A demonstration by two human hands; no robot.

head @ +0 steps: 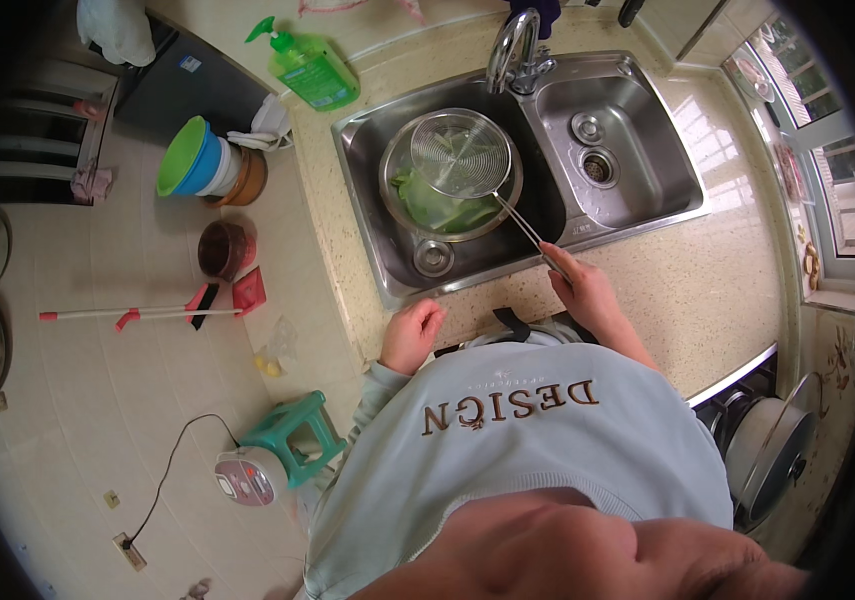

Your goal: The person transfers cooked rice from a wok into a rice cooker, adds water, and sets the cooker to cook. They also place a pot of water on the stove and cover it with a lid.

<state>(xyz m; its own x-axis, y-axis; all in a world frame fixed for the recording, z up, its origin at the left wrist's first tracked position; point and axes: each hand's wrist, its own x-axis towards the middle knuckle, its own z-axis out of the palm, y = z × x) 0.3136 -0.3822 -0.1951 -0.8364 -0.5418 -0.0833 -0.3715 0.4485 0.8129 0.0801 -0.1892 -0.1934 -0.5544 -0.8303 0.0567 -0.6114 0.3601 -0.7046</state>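
Observation:
My right hand [583, 289] grips the handle of a round wire skimmer [465, 154]. Its coiled mesh head lies over a metal bowl [390, 202]. Inside this bowl are green leafy vegetables [435, 206], partly covered by the mesh. The bowl stands in the larger, left basin of a stainless steel double sink [364, 169]. My left hand [411, 336] is at the counter's front edge, just before the sink, fingers curled with nothing visible in them.
A chrome faucet [521, 64] rises behind the basins. One sink strainer [433, 257] sits near the bowl, another [587, 129] in the right basin. A green pump bottle [315, 75] stands at back left. To the right, a lidded pot [769, 457] sits on the stove.

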